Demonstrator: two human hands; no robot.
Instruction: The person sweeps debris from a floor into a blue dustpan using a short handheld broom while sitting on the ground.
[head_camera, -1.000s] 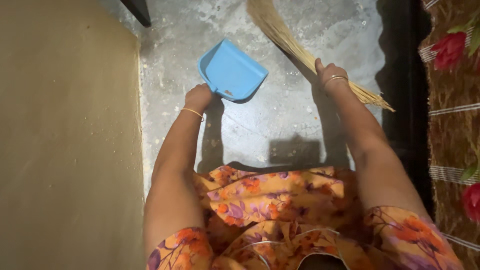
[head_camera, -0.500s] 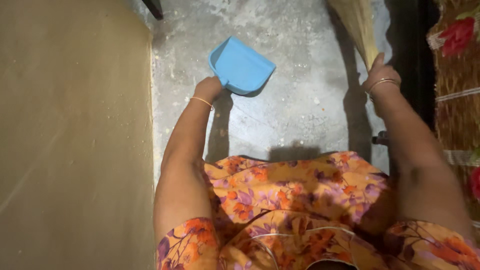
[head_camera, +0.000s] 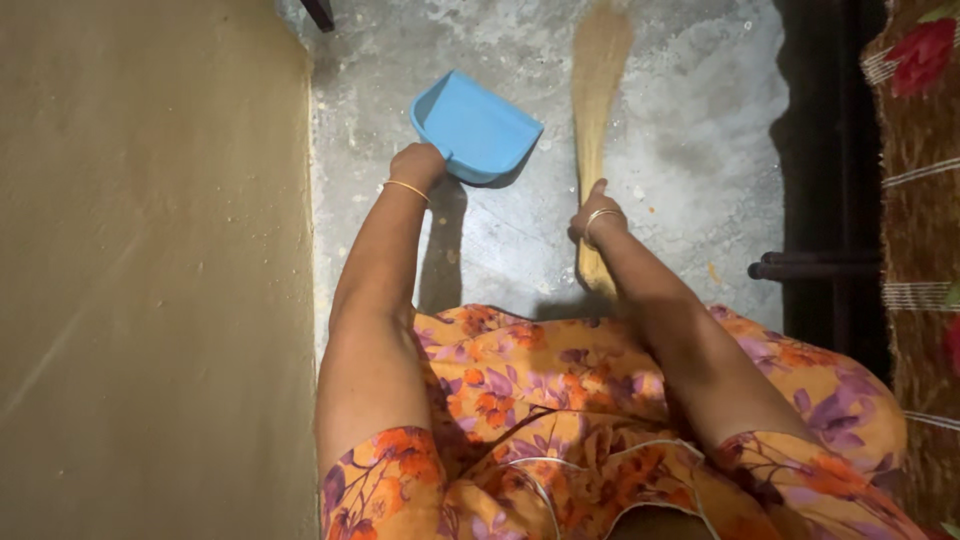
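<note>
Concrete floor (head_camera: 660, 130): left fingers (head_camera: 418, 160) grip dustpan (head_camera: 475, 125), right fingers (head_camera: 590, 205) clasp broom (head_camera: 597, 90).

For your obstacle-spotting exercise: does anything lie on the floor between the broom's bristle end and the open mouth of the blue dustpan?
Nothing visible does. Only bare grey floor with small crumbs separates the broom from the dustpan.

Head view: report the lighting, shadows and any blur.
Head view: light falls on the grey floor; the left hand with the blue dustpan casts a dark shadow toward the person; the broom in the right hand looks blurred; right edge very dark.
</note>
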